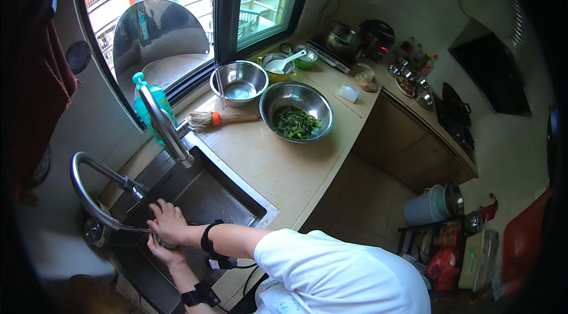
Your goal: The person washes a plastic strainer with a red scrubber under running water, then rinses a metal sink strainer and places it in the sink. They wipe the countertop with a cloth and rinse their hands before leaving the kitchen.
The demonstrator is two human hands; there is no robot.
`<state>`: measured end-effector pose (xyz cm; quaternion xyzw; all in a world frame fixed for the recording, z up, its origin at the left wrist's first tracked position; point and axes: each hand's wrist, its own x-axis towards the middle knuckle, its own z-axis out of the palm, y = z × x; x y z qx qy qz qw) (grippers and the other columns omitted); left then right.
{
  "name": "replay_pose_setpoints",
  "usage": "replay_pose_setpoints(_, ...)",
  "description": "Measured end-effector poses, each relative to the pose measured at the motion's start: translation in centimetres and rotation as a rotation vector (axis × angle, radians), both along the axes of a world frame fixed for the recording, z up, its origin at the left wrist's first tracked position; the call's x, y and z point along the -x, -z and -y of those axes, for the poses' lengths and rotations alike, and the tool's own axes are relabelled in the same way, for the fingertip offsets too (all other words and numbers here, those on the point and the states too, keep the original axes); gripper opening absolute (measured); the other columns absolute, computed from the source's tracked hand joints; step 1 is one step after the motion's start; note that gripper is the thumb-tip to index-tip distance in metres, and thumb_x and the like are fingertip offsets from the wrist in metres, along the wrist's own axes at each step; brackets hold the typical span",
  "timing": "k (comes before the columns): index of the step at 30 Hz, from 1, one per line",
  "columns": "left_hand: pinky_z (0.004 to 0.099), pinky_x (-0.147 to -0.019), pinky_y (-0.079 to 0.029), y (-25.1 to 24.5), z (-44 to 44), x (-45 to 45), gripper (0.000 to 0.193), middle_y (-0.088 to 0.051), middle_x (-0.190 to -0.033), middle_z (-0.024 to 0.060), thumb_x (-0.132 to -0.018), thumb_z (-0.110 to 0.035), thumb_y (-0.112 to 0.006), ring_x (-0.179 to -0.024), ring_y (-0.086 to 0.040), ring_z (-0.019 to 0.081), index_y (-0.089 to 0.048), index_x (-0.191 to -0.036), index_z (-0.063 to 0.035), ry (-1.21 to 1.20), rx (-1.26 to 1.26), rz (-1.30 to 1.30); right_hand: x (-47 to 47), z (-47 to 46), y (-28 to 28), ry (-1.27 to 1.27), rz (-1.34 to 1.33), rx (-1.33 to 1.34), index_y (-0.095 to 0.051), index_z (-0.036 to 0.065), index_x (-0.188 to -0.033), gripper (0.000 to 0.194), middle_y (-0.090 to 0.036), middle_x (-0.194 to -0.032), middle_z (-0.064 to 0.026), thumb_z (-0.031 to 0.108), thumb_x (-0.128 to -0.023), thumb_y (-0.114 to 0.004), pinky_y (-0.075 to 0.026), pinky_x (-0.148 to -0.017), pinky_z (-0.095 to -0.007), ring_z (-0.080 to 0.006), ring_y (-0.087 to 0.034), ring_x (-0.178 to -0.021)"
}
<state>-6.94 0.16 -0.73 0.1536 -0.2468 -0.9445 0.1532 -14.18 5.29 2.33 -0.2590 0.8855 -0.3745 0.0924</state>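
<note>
Over the stainless steel sink (222, 196), my two hands are together under a thin stream of water (135, 228) from the curved faucet (82, 181). My left hand (166, 254) is underneath, palm up, cupped around a small greenish object (166, 243). Most of that object is hidden, so I cannot tell what it is. My right hand (168, 223) lies over it from above, fingers spread, its palm side out of sight. A second, thicker pull-out faucet (166, 130) stands at the sink's window-side corner.
On the counter (248, 154) are a steel bowl of chopped leafy greens (297, 123), another steel bowl (239, 83), chopsticks (220, 85) and a brush (208, 119). A green pump bottle (153, 101) stands by the window. Farther off are a pot (341, 39) and a cooker (377, 37).
</note>
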Motion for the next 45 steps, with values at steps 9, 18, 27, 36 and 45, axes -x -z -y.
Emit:
replay_pose_setpoints(9,0.0395,-0.093,-0.042,0.3,-0.5,1.4,0.053,-0.052,-0.119,0.0116,-0.092,-0.048,-0.048,-0.11,-0.051,0.0243,-0.041,-0.131,-0.0134,-0.288,0.324,0.495,3.2,-4.0,-0.3,-0.286,1.336,0.252,-0.045,0.002,-0.122,0.066,-0.045,-0.125,-0.0187,0.049,-0.081,-0.064,-0.046,-0.094,-0.0435,-0.0285,-0.047,-0.115)
replay_pose_setpoints(18,0.0256,-0.069,-0.047,2.8,0.3,-0.8,0.026,-0.049,-0.071,-0.0012,-0.097,-0.022,-0.047,-0.072,-0.052,0.0106,-0.052,-0.118,-0.0071,-0.188,0.454,0.46,2.7,-3.1,1.5,-0.57,1.339,-0.221,-0.057,0.003,-0.102,0.041,-0.055,-0.108,-0.0075,0.006,-0.066,-0.077,-0.051,-0.08,-0.032,-0.0232,-0.053,-0.104)
replay_pose_setpoints(27,0.0244,-0.056,-0.038,8.9,-0.9,0.1,0.018,-0.049,-0.066,-0.0009,-0.096,-0.022,-0.045,-0.057,-0.045,0.0092,-0.056,-0.1,-0.008,-0.327,0.335,0.784,-1.0,-5.1,2.1,-0.594,0.268,-0.469,-0.069,0.006,-0.094,0.029,-0.067,-0.097,-0.0162,0.024,-0.072,-0.067,-0.052,-0.079,-0.0381,-0.0291,-0.066,-0.092)
replay_pose_setpoints(36,0.0294,-0.062,-0.042,4.0,-2.6,0.6,0.035,-0.052,-0.066,0.0008,-0.094,-0.045,-0.046,-0.064,-0.052,0.0139,-0.054,-0.1,-0.0115,-0.032,-0.095,0.653,0.1,-8.4,-1.3,-0.6,0.168,-0.591,-0.065,0.007,-0.097,0.027,-0.068,-0.096,-0.0133,0.017,-0.072,-0.067,-0.053,-0.075,-0.037,-0.0288,-0.066,-0.088)
replay_pose_setpoints(45,0.0329,-0.094,-0.048,1.9,0.0,1.8,0.038,-0.058,-0.114,0.0194,-0.095,-0.026,-0.051,-0.108,-0.057,0.0278,-0.052,-0.112,0.0081,-0.202,-0.111,0.33,12.8,-18.9,-5.7,0.212,-0.128,-0.673,-0.047,0.004,-0.115,0.07,-0.055,-0.116,-0.0185,0.026,-0.059,-0.083,-0.048,-0.085,-0.0427,-0.0354,-0.056,-0.105)
